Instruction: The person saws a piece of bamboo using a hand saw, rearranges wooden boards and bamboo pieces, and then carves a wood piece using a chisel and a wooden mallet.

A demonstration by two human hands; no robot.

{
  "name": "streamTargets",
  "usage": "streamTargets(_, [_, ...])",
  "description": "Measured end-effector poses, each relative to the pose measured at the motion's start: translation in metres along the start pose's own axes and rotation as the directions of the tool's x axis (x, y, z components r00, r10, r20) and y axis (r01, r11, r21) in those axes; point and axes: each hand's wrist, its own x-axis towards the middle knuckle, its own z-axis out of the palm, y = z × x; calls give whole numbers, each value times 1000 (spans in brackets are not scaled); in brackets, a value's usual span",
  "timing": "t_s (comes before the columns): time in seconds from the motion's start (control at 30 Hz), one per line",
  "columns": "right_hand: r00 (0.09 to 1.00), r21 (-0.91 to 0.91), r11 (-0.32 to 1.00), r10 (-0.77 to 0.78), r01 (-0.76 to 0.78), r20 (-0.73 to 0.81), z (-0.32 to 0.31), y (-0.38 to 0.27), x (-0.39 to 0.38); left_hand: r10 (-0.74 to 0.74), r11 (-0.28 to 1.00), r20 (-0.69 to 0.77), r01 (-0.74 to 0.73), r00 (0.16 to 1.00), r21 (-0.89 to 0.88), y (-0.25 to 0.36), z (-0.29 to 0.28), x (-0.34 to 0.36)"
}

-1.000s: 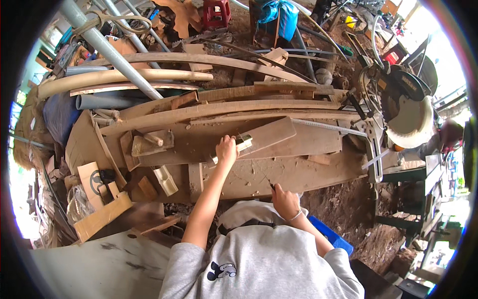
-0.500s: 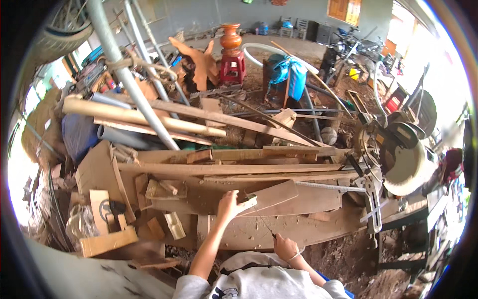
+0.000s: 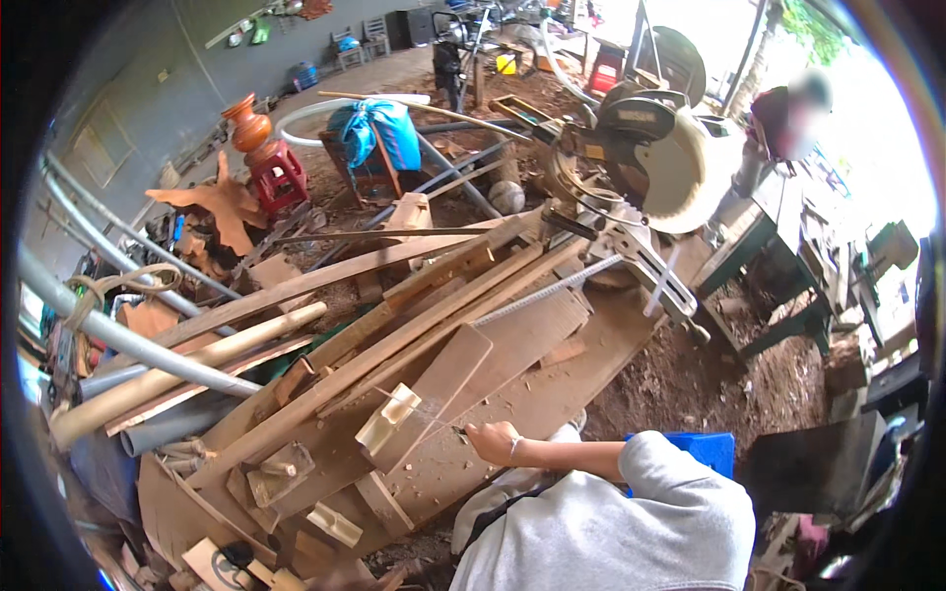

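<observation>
My right hand [image 3: 491, 442] is closed round the dark handle [image 3: 460, 430] of a thin tool, held above the workbench board. Its slender shaft is blurred, so the exact kind cannot be told. Just left of the hand, a pale grooved wood block [image 3: 388, 419] rests tilted on a brown plank [image 3: 443, 389], apart from the fingers. A second pale grooved block [image 3: 335, 524] lies nearer to me on the left. My left hand does not show.
A miter saw [image 3: 641, 148] with a large round guard stands at the right end of the boards. Long timbers [image 3: 394, 340] and grey metal poles [image 3: 128, 325] lie across the left and back. A person [image 3: 783, 123] is at the far right; a blue plastic seat [image 3: 695, 451] is beside me.
The view has swung right and tilted. My left hand, earlier holding the wood block, has let it go and left the view; the block now lies on the plank.
</observation>
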Motion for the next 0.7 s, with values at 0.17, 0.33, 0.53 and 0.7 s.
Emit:
streamTargets(0.17, [1000,-64,998,4,-4,-7,12,1,-2,-317,724,4,239,949,647,-3,3,-4])
streamTargets(0.33, [997,-79,997,-19,13,-73,25,9,-13,-583,-230,-292,191,758,954,-23,-4,-22])
streamTargets(0.53, [992,35,999,20,-16,-121,13,7,-12,-291,-804,-375,-12,880,595,9,27,-48])
streamTargets(0.7, [996,74,997,33,-26,-88,14,0,-25,746,307,395,248,537,-919,171,160,-83])
